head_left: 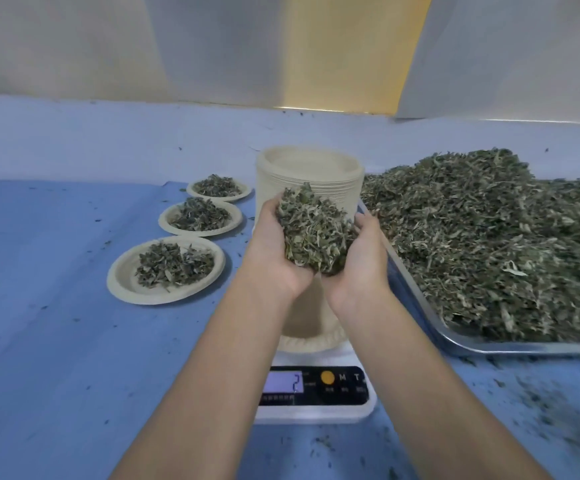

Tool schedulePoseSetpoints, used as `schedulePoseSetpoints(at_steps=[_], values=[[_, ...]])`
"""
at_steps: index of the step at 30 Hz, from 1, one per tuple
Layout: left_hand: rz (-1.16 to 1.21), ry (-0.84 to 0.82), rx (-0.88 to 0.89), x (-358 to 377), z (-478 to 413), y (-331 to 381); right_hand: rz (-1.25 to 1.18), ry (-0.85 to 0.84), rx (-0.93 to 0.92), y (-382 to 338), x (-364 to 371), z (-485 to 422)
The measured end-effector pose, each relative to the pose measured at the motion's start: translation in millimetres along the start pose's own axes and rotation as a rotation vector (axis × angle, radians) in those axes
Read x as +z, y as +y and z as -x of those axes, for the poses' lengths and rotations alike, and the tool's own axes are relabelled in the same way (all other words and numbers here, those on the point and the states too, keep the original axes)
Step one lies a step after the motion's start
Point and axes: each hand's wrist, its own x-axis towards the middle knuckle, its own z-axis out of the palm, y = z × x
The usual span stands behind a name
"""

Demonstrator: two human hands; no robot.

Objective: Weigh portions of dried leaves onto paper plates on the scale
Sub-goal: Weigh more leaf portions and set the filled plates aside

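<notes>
- The left hand [274, 251] and the right hand [359, 261] are cupping a heap of dried leaves [312, 233] between them. The palms are facing each other with the heels nearly touching, and the fingers of both are curling up round the heap, close together rather than spread.
- Directly below the fingers, the paper plate [299, 336] is sitting on the scale [316, 407], mostly hidden by the wrists. The part that is showing is looking bare, and the display [286, 382] is reading one low digit.
- Judging from this, the step in hand is lowering the heap and letting it go onto that plate.
- To do it well, the hands should be coming down close over the plate's middle before parting. They should be opening from the heels so the leaves are falling in a slow stream, with the eyes watching the display.
- Holding back a pinch is likely making the topping-up finer; any excess is best going back to the tray [489, 346] just right of the right fingers.
- Both forearms are reaching forward and converging, wrists bending slightly upward.
- Beyond the fingertips the stack of plates [309, 161] is standing, and left of the left fingers three filled plates [122, 275] are lying in a row.
</notes>
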Motion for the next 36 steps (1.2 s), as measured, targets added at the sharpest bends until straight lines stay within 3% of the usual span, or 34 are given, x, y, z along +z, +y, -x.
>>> schedulePoseSetpoints(at_steps=[13, 24, 36], values=[[-0.051, 0.087, -0.021, -20, -1, 1, 0.206, -0.056, -0.006, 15, -4, 1], [-0.188, 0.207, 0.045, -23, -8, -2, 0.689, -0.095, -0.322, 24, 7, 12], [-0.302, 0.303, 0.122, -24, -7, -6, 0.662, -0.045, -0.186, 25, 5, 12]])
